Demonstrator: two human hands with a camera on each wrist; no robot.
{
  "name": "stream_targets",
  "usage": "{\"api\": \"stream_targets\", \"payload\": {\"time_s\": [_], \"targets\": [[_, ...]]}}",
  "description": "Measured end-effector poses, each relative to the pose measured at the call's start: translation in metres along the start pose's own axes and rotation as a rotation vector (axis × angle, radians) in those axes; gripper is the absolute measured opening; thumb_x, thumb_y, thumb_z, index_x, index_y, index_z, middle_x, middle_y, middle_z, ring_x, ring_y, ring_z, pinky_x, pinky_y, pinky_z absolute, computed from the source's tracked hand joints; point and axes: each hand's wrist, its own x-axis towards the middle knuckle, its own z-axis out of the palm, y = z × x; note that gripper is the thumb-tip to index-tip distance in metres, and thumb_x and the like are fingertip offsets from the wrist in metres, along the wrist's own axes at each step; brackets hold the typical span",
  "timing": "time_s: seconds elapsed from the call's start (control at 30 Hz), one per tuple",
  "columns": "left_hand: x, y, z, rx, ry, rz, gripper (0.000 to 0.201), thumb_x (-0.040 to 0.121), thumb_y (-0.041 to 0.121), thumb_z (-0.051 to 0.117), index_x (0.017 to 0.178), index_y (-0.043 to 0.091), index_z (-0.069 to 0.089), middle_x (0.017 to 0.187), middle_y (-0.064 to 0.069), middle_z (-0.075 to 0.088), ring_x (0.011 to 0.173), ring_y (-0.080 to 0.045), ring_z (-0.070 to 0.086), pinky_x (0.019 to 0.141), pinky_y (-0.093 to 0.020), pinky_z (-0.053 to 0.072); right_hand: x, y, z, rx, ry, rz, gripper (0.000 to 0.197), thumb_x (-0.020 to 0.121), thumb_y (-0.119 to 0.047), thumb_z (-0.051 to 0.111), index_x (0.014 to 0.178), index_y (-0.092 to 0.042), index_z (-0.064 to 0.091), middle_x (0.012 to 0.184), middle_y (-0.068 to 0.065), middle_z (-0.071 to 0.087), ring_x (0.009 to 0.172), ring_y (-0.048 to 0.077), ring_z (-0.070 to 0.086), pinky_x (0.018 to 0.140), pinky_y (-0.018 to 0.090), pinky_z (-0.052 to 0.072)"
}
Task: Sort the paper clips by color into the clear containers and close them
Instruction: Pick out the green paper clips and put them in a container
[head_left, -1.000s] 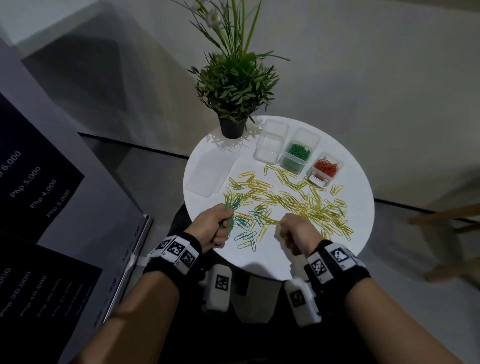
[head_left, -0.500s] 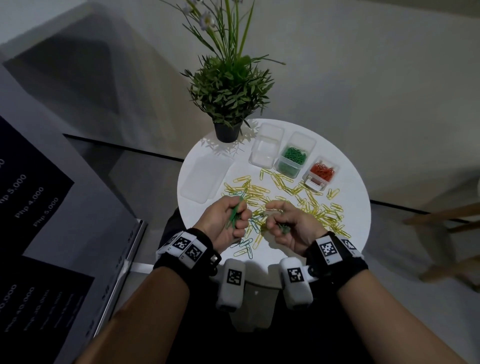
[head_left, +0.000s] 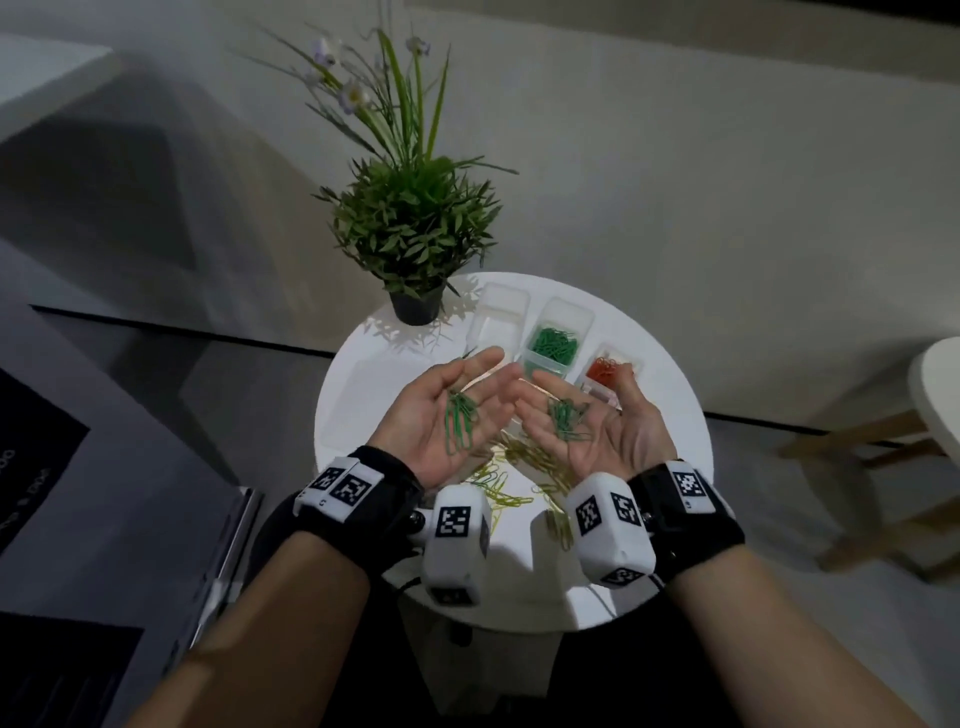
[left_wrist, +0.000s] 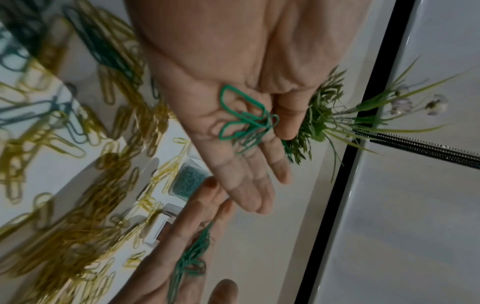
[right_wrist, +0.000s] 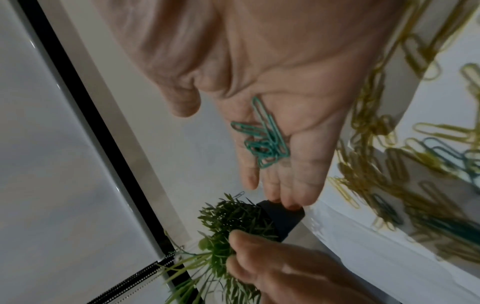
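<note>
Both hands are held palm up above the round white table (head_left: 670, 395), fingers straight. My left hand (head_left: 457, 395) carries a small bunch of green paper clips (head_left: 460, 423) on its palm, also seen in the left wrist view as green clips (left_wrist: 244, 121). My right hand (head_left: 597, 421) carries another tangle of green clips (head_left: 566, 418), shown close up as green clips (right_wrist: 265, 139). Beyond the fingertips stand three open clear containers: an empty one (head_left: 498, 317), one with green clips (head_left: 553, 343), one with red clips (head_left: 605, 366). Many yellow clips (head_left: 524, 457) lie under the hands.
A potted plant (head_left: 415, 228) stands at the table's far edge, left of the containers. A clear flat lid (head_left: 374, 395) lies on the table's left side. A wooden stool (head_left: 883, 447) is to the right, a dark sign board (head_left: 78, 467) to the left.
The hands were curled around green clips low over the pile. They have lifted, turned palm up and uncurled, so the clips now lie on the flat palms.
</note>
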Motion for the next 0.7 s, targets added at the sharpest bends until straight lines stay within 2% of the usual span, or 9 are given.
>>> {"api": "stream_targets", "payload": {"time_s": [0.07,0.13,0.2,0.27,0.47,0.53,0.6,0.67,0.7], "targets": [[0.013,0.003,0.009,0.102,0.076,-0.018,0.036,0.096,0.023,0.045,0.079,0.006,0.072,0.092,-0.013,0.07,0.059,-0.013,0.063,0.049,-0.019,0.053,0.002,-0.009,0.006,-0.057,0.088,-0.042,0.071,0.087,-0.059,0.042,0.107,0.004,0.069,0.117,0.028,0.062,0.088,0.034,0.069,0.075,0.036,0.057],[0.028,0.004,0.023,0.308,0.164,-0.04,0.027,0.094,0.02,0.046,0.073,0.01,0.059,0.069,-0.003,0.06,0.039,-0.005,0.04,0.031,-0.013,0.031,0.006,-0.023,0.015,-0.156,0.185,-0.065,0.05,0.084,-0.045,0.052,0.086,-0.001,0.074,0.09,0.021,0.069,0.063,0.024,0.066,0.057,0.026,0.055],[0.047,0.005,0.039,0.516,0.21,-0.034,0.024,0.093,0.018,0.044,0.071,0.014,0.05,0.056,0.003,0.044,0.033,-0.004,0.025,0.028,-0.013,0.016,0.016,-0.041,0.023,-0.242,0.326,-0.097,0.037,0.09,-0.036,0.051,0.081,-0.003,0.067,0.074,0.015,0.064,0.048,0.018,0.059,0.046,0.019,0.047],[0.067,0.006,0.053,0.671,0.26,0.019,0.025,0.094,0.017,0.04,0.07,0.015,0.046,0.05,0.005,0.033,0.032,-0.006,0.019,0.03,-0.013,0.012,0.033,-0.061,0.03,-0.284,0.481,-0.155,0.039,0.099,-0.035,0.04,0.081,-0.005,0.057,0.072,0.014,0.057,0.041,0.016,0.055,0.041,0.017,0.044],[0.107,0.005,0.057,0.784,0.376,0.044,0.015,0.089,0.007,0.036,0.079,0.014,0.046,0.059,-0.001,0.033,0.045,-0.013,0.025,0.041,-0.017,0.019,0.081,-0.092,0.036,-0.46,0.657,-0.199,0.048,0.1,-0.051,0.031,0.086,-0.009,0.05,0.074,0.012,0.044,0.059,0.02,0.042,0.049,0.026,0.043],[0.115,0.003,0.052,0.752,0.383,0.076,0.027,0.083,-0.007,0.031,0.088,0.01,0.051,0.064,-0.004,0.038,0.049,-0.014,0.029,0.046,-0.022,0.021,0.089,-0.095,0.032,-0.494,0.663,-0.2,0.046,0.098,-0.052,0.033,0.086,-0.012,0.051,0.075,0.006,0.044,0.06,0.017,0.039,0.061,0.03,0.04],[0.128,0.0,0.048,0.783,0.393,0.161,0.038,0.08,-0.013,0.027,0.091,0.011,0.054,0.069,-0.006,0.043,0.052,-0.015,0.032,0.048,-0.024,0.022,0.095,-0.095,0.027,-0.462,0.616,-0.201,0.038,0.099,-0.048,0.035,0.085,-0.015,0.05,0.072,0.001,0.038,0.056,0.014,0.032,0.059,0.028,0.034],[0.142,-0.002,0.049,0.941,0.391,0.275,0.036,0.087,-0.007,0.032,0.088,0.02,0.055,0.074,-0.005,0.047,0.053,-0.015,0.036,0.049,-0.025,0.027,0.095,-0.095,0.023,-0.438,0.574,-0.215,0.032,0.1,-0.041,0.036,0.095,-0.015,0.054,0.087,0.004,0.049,0.064,0.013,0.042,0.061,0.027,0.037],[0.149,-0.004,0.051,1.025,0.382,0.341,0.034,0.09,-0.003,0.034,0.087,0.023,0.056,0.077,-0.004,0.049,0.056,-0.015,0.039,0.051,-0.025,0.029,0.093,-0.094,0.02,-0.434,0.56,-0.23,0.033,0.1,-0.037,0.036,0.109,-0.013,0.057,0.104,0.008,0.053,0.083,0.015,0.054,0.072,0.028,0.043]]}}
